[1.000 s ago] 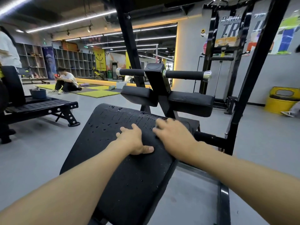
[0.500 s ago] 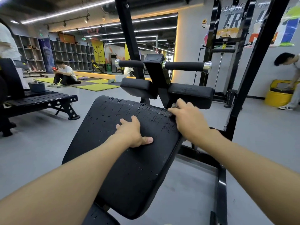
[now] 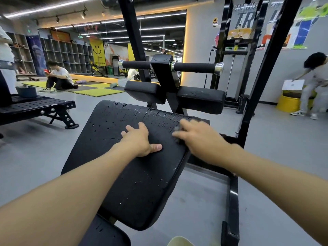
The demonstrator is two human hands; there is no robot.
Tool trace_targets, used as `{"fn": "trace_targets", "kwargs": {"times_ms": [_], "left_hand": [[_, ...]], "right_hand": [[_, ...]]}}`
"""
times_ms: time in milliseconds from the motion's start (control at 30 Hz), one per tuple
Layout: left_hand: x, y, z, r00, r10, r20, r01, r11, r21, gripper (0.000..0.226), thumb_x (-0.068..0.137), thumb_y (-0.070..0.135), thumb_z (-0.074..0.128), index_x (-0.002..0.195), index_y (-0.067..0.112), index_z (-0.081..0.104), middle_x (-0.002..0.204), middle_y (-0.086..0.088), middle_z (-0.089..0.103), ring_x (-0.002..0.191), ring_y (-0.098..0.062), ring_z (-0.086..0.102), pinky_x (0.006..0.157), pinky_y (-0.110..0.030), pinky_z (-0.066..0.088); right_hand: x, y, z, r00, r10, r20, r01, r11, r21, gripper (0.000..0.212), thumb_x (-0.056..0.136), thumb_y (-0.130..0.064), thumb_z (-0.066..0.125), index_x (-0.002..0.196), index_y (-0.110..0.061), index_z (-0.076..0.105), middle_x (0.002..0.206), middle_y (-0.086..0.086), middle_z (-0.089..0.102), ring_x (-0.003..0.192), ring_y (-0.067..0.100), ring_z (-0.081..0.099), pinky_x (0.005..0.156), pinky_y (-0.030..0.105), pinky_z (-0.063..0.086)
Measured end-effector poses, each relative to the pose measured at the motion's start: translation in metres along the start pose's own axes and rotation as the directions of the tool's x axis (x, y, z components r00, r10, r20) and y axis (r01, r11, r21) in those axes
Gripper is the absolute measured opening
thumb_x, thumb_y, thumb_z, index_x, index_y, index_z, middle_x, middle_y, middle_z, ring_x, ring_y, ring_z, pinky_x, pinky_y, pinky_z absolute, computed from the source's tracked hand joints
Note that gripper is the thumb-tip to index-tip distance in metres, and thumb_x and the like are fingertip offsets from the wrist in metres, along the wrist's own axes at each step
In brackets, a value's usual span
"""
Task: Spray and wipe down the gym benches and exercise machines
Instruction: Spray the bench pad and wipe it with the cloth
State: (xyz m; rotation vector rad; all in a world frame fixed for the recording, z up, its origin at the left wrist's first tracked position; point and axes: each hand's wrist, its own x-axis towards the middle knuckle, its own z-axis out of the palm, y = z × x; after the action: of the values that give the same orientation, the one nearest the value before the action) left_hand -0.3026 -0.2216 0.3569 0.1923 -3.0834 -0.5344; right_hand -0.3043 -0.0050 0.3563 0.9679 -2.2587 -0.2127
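Right hand (image 3: pixel 198 139) shifted off the far corner, back onto the bench pad (image 3: pixel 138 189).
Bench pad: black, tilted, centre of view, far end beaded with droplets. Left hand (image 3: pixel 140 141): flat on the pad at 9 o'clock of the right hand, grip spread, thumb out. Right hand: blurred, at the pad's 1 o'clock edge, a grey scrap (image 3: pixel 177 129) under its fingers; grip cannot be told. Roller pads (image 3: pixel 200 99) beyond, 12 o'clock.

Head-worn wide-angle camera looks forward and down, close over the bench pad (image 3: pixel 134 183).
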Motion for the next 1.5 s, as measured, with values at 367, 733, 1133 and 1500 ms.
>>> {"fn": "trace_targets", "kwargs": {"times_ms": [367,733,1133,1500], "left_hand": [[0.001,-0.003,0.006,0.999,0.016,-0.037,-0.017,1.0,-0.016,0.108,0.082,0.067,0.066,0.155,0.011,0.009,0.156,-0.029,0.015,0.143,-0.049,0.021,0.114,-0.055,0.032],[-0.005,-0.01,0.008,0.996,0.047,-0.071,-0.053,0.994,-0.094,0.112,0.08,0.068,0.067,0.159,0.018,0.005,0.16,-0.021,0.013,0.148,-0.041,0.017,0.117,-0.049,0.029],[-0.011,-0.04,-0.004,0.997,0.04,-0.063,-0.049,0.988,-0.148,0.101,0.08,0.037,0.083,0.154,0.008,0.021,0.161,-0.01,0.021,0.146,-0.03,0.029,0.118,-0.04,0.03],[-0.004,-0.059,-0.001,0.997,-0.055,-0.052,0.048,0.989,-0.14,0.111,0.066,0.065,0.082,0.151,0.019,0.027,0.149,-0.013,0.033,0.137,-0.037,0.038,0.111,-0.05,0.038]], "right_hand": [[-0.002,0.013,0.001,0.956,0.276,-0.097,-0.269,0.96,0.081,0.029,0.086,-0.005,0.061,0.113,-0.014,0.069,0.106,0.009,0.053,0.084,0.033,0.055,0.059,0.038,0.046],[0.004,-0.008,0.003,0.947,0.314,-0.067,-0.314,0.949,0.003,0.022,0.082,-0.009,0.062,0.101,-0.017,0.07,0.111,0.006,0.051,0.086,0.031,0.055,0.063,0.039,0.049],[0.015,-0.053,0.026,0.999,-0.02,0.046,0.024,0.996,-0.082,0.017,0.069,-0.013,0.074,0.082,-0.021,0.067,0.096,0.001,0.054,0.069,0.024,0.051,0.053,0.033,0.034],[0.036,-0.045,0.023,0.998,-0.066,0.013,0.066,0.997,-0.03,0.027,0.076,-0.008,0.066,0.099,-0.024,0.068,0.095,-0.001,0.057,0.075,0.026,0.057,0.058,0.036,0.041]]}}
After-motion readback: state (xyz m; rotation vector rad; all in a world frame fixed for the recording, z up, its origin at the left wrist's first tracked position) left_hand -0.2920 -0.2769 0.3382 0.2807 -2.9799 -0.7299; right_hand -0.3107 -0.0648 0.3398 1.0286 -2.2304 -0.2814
